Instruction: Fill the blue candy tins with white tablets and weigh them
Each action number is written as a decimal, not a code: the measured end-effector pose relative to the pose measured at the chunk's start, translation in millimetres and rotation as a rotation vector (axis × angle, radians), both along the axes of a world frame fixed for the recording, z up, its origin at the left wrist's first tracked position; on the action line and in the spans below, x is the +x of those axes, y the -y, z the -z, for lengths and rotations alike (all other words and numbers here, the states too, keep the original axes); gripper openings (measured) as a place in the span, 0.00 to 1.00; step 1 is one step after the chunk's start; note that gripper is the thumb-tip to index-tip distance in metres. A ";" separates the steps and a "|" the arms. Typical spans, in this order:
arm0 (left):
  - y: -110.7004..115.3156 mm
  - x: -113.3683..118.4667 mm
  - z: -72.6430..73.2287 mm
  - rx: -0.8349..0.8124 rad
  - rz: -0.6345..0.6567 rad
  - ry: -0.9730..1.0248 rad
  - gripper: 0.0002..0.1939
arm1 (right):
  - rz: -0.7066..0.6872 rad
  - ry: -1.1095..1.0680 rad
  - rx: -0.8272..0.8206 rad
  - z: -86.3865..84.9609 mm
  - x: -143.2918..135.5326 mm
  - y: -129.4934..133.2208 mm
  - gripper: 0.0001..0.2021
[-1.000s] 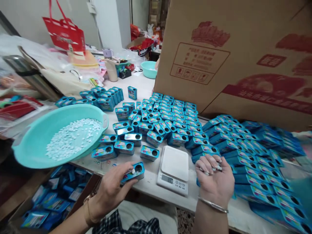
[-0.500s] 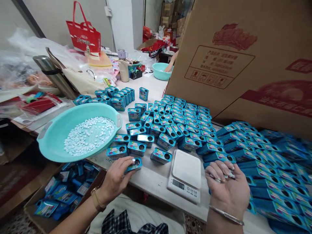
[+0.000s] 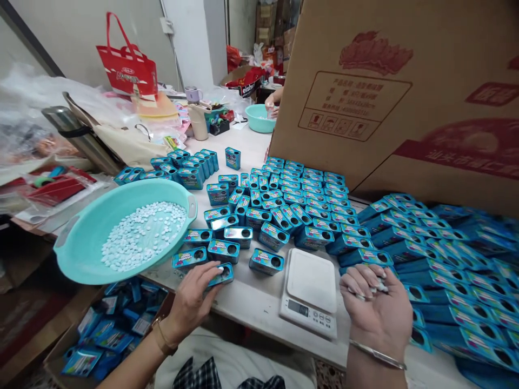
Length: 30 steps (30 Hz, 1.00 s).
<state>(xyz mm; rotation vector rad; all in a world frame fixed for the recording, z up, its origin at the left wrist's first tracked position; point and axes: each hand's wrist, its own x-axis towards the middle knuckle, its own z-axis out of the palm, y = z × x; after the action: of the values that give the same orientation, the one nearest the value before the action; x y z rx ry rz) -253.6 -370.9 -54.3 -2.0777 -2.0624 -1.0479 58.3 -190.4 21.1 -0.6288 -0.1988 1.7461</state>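
My left hand (image 3: 194, 292) grips a small blue tin (image 3: 222, 274) at the table's front edge, its fingers over the top with the round hole. My right hand (image 3: 375, 302) is turned palm up, its fingers curled over several small white candies (image 3: 379, 286). Between my hands lies a white digital scale (image 3: 311, 281) with a bare top plate. Left of them is a big turquoise basin (image 3: 81, 232) with white candies (image 3: 141, 232) inside. Many blue tins with round holes stand in the middle, one (image 3: 266, 261) just left of the scale.
A large cardboard box (image 3: 348, 97) rises at the back right, behind rows of blue tins (image 3: 438, 270). Below the basin, an open carton (image 3: 57, 356) holds blue packs. Another person's hand (image 3: 273, 105) is at a smaller turquoise basin (image 3: 259, 120).
The whole view has shifted slightly. At the far basin, the other person's hand has risen. My left hand stays at the tin, and my right hand still holds the candies.
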 end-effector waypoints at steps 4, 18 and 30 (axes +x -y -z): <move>-5.4 1.6 -3.4 0.019 0.037 0.046 0.16 | 0.015 -0.018 -0.013 1.8 2.8 -0.6 0.08; -36.3 38.9 -32.6 0.066 -0.075 -0.242 0.35 | 0.046 -0.097 0.015 6.9 19.2 -4.8 0.08; -106.4 91.6 -77.3 -0.159 0.207 -0.269 0.15 | 0.128 -0.220 0.032 12.9 57.5 -0.1 0.08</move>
<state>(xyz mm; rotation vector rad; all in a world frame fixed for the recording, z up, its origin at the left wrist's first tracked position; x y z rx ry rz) -161.9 -264.5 23.0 -2.3969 -1.8876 -0.5938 115.8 -190.3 8.2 -0.4132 -0.0325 1.6701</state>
